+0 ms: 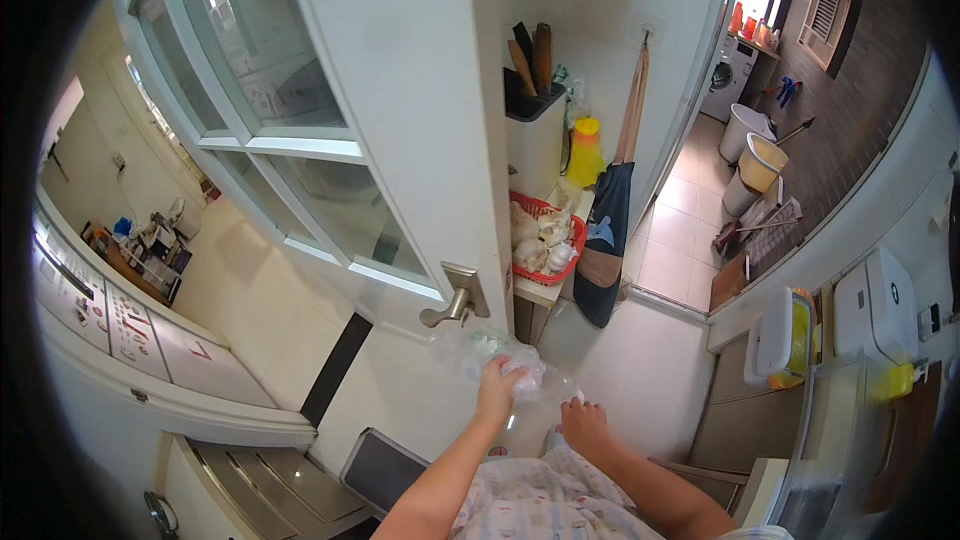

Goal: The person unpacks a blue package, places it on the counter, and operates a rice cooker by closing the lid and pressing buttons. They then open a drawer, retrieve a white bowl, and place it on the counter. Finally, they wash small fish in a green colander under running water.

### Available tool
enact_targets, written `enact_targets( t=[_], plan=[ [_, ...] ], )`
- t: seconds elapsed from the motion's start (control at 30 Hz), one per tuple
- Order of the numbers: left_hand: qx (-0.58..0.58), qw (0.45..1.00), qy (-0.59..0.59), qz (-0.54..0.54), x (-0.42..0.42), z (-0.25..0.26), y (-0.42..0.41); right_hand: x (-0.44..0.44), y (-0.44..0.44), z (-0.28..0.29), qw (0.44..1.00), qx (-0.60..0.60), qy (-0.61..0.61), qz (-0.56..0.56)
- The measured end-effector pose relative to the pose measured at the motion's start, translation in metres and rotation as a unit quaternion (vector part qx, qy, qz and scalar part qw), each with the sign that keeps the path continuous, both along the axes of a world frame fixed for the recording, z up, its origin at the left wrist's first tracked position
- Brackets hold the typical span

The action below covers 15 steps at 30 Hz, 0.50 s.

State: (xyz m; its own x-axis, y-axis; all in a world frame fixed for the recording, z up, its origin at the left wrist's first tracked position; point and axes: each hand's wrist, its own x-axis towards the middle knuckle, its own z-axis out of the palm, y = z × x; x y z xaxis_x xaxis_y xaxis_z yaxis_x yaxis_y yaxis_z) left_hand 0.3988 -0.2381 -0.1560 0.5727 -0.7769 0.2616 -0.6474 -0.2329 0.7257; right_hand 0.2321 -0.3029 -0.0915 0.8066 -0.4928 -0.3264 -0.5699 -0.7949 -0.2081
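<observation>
My left hand [496, 390] grips a clear plastic bag [529, 375] bunched up in front of my body. Something pale with a bit of green shows inside or behind the film, too blurred to name. At the bag's right end, the fingers of my right hand [585, 424] are closed on its edge, a little lower and nearer to me. The bag is stretched between both hands above the tiled floor. Just beyond it is the metal lever handle [454, 301] of a white glazed door [397, 37].
A red plastic basket [546, 276] of garlic bulbs stands on a shelf behind the door edge, below a knife block [534, 135]. A dark apron [609, 240] hangs from a wall hook. To the right are a lidded white bin [874, 307] and a yellow-lined bin [780, 337].
</observation>
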Motion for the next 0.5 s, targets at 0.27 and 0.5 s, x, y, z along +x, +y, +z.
enact_targets(
  t=[0.27, 0.5],
  plan=[
    [0.522, 0.806, -0.273, -0.050, 0.011, 0.009, -0.043, -0.020, -0.026, -0.014, 0.999, -0.011, 0.036, -0.013],
    [0.690, 0.634, -0.341, -0.079, 0.052, -0.017, -0.054, -0.032, -0.023, 0.042, 0.998, 0.023, -0.022, 0.053]
  ],
)
